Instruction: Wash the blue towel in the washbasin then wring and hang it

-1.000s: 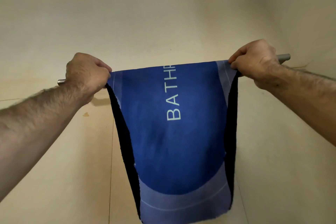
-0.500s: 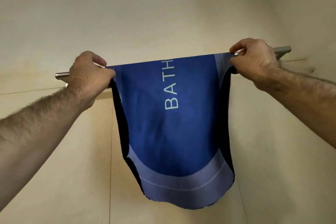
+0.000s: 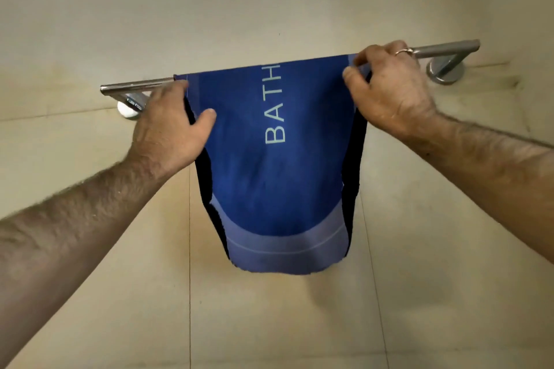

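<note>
The blue towel [image 3: 254, 174], printed with pale letters "BATH", hangs folded over a horizontal metal towel bar [image 3: 443, 49] on the wall. Its paler blue hem is at the bottom, and a darker back layer shows along both sides. My left hand [image 3: 168, 129] holds the towel's left edge just below the bar, thumb on the front and fingers behind. My right hand [image 3: 389, 90] pinches the towel's top right corner at the bar between thumb and fingers. The washbasin is out of view.
The bar is fixed to a beige tiled wall [image 3: 269, 9] by a round chrome bracket at the right [image 3: 445, 70] and another at the left [image 3: 129, 105]. Bare bar ends stick out on both sides of the towel.
My left hand has dropped from the bar top to the towel's left edge. The towel's front flap hangs shorter than before. My right hand stays at the top right corner.
</note>
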